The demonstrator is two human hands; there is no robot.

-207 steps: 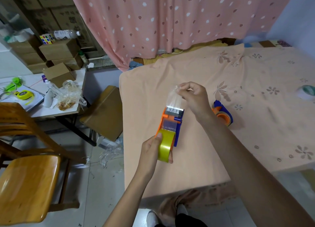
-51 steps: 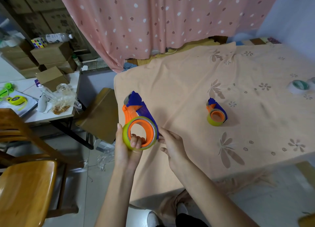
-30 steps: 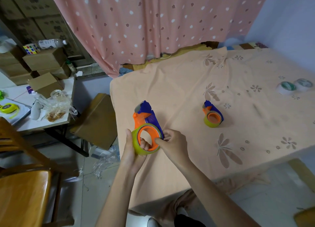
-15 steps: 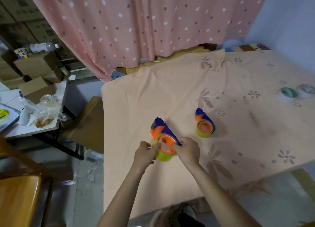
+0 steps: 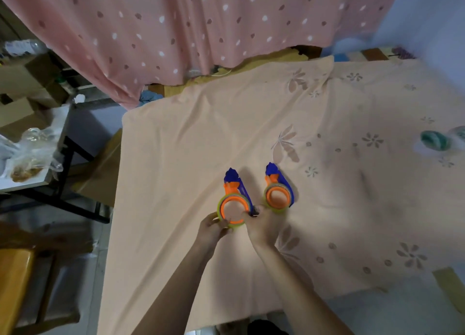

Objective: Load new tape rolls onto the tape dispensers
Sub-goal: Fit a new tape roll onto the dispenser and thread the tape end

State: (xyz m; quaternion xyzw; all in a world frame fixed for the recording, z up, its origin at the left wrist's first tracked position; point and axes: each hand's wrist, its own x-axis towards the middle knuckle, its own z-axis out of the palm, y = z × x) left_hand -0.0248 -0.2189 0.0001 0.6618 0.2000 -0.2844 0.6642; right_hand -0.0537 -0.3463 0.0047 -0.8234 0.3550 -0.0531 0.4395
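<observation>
Two orange-and-blue tape dispensers, each carrying a yellow tape roll, lie side by side on the peach cloth-covered table (image 5: 176,234). The left dispenser (image 5: 232,192) rests on the cloth with both hands at its near end. My left hand (image 5: 212,230) grips the left edge of its yellow roll. My right hand (image 5: 260,227) holds the roll's right edge, fingers curled on it. The second dispenser (image 5: 278,192) lies just to the right, untouched. Two loose tape rolls (image 5: 434,141), blurred, sit at the table's far right edge.
A pink dotted curtain (image 5: 201,27) hangs behind the table. At left stand a small white table (image 5: 32,178) with plastic bags, stacked cardboard boxes (image 5: 22,83) and a wooden chair (image 5: 15,279). A brown box (image 5: 100,173) sits on the floor beside the table.
The dispenser in my hands has gone from the table's near-left edge to the cloth, down beside the second dispenser. The camera has tilted forward over the table.
</observation>
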